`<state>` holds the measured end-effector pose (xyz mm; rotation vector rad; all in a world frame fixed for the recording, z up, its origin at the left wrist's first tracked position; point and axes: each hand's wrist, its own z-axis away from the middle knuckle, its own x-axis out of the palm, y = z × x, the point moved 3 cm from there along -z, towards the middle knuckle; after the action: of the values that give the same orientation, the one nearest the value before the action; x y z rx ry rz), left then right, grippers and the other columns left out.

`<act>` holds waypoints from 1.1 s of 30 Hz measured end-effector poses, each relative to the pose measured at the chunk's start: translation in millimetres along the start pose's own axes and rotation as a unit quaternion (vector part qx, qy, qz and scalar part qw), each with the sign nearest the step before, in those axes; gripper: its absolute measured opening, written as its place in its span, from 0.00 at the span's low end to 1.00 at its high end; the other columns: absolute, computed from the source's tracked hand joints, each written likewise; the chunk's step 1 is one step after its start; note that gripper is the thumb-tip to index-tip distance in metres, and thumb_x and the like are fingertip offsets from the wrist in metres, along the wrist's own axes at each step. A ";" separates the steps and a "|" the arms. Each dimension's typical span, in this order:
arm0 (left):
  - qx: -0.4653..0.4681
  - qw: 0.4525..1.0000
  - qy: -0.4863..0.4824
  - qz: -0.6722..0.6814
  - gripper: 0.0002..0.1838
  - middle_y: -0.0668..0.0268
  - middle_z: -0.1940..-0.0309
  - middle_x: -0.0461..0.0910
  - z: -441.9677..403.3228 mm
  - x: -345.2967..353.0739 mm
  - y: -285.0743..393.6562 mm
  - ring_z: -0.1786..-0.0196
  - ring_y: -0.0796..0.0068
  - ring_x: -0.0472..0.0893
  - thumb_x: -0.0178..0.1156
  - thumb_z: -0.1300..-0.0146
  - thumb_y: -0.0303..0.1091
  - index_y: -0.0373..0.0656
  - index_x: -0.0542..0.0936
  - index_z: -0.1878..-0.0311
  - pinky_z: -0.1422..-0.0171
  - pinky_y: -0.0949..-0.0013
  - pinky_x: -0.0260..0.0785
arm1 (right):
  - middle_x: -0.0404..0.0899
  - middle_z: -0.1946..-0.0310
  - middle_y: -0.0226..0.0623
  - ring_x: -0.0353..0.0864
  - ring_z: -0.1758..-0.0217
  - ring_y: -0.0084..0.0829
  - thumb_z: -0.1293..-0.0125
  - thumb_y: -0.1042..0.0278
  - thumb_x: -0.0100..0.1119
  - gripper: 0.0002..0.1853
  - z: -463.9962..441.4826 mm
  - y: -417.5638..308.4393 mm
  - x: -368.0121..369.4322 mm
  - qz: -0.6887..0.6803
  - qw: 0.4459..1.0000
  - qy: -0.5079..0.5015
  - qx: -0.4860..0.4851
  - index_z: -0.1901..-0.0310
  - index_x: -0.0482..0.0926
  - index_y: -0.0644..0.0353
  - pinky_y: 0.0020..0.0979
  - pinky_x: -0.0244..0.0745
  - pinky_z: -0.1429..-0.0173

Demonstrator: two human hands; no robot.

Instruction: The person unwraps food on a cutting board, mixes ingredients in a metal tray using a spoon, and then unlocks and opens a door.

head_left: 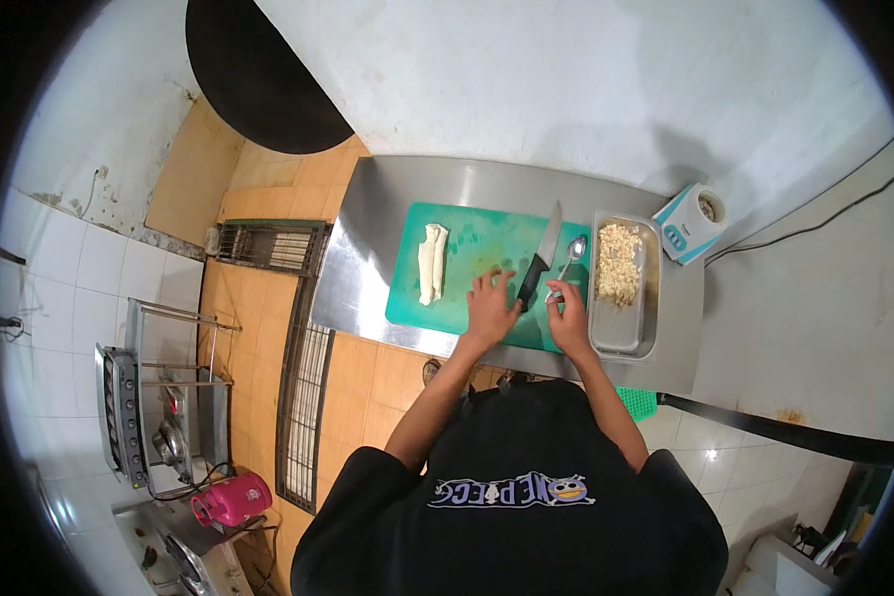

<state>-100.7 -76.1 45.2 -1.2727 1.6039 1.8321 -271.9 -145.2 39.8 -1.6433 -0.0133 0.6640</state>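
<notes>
On the green cutting board (pixel 467 233) my left hand (pixel 492 303) rests with its fingers spread, just left of the black handle of a knife (pixel 548 243), whose blade points away from me. My right hand (pixel 567 313) pinches the handle end of a metal spoon (pixel 572 253), its bowl towards the far side of the board. A long white folded roll (pixel 432 263) lies at the board's left part. Right of the board, a metal tray (pixel 621 333) holds a pale chopped filling (pixel 618 263) in its far part.
A white and blue appliance (pixel 692 223) stands on the steel table (pixel 358 268) behind the tray at the right. A wall borders the table's far side. To the lower left are a stove (pixel 121 412) and a pink gas cylinder (pixel 233 499).
</notes>
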 end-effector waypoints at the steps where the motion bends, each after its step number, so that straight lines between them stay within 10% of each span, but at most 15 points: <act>1: 0.005 0.999 -0.036 0.011 0.33 0.53 0.36 0.68 1.8 7.5 6.1 0.32 0.44 0.67 0.69 0.44 0.33 0.47 0.71 0.33 0.36 0.41 0.66 | 0.75 0.48 0.43 0.77 0.46 0.40 0.32 0.76 0.55 0.17 -0.5 -11.1 -7.0 0.019 1.000 -0.022 -0.005 0.42 0.76 0.59 0.36 0.72 0.42; 12: 0.025 0.993 -0.081 0.084 0.34 0.50 0.40 0.70 1.9 36.3 5.7 0.40 0.43 0.75 0.65 0.45 0.23 0.45 0.70 0.33 0.38 0.50 0.72 | 0.68 0.39 0.45 0.71 0.39 0.48 0.39 0.69 0.64 0.31 9.8 0.3 -43.9 0.364 0.922 0.125 -0.050 0.32 0.69 0.54 0.50 0.70 0.40; 17: 0.032 0.988 -0.048 0.144 0.31 0.51 0.41 0.71 19.3 30.8 -4.6 0.39 0.44 0.74 0.66 0.44 0.25 0.46 0.72 0.34 0.37 0.49 0.70 | 0.80 0.52 0.53 0.83 0.50 0.52 0.40 0.67 0.62 0.29 3.7 41.3 -62.7 0.356 0.924 0.041 0.136 0.35 0.70 0.56 0.52 0.76 0.50; 33: -0.065 0.985 0.094 -0.132 0.32 0.54 0.27 0.61 8.8 -50.3 -92.0 0.24 0.48 0.57 0.70 0.44 0.37 0.60 0.76 0.33 0.32 0.38 0.52 | 0.84 0.70 0.47 0.86 0.66 0.50 0.40 0.65 0.62 0.25 29.5 39.3 -66.3 0.470 0.878 -0.053 0.078 0.39 0.76 0.53 0.53 0.77 0.60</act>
<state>-6.8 -29.9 33.2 -1.6736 1.3445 1.7169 -353.6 -151.2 30.2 -1.3911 0.7866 1.4445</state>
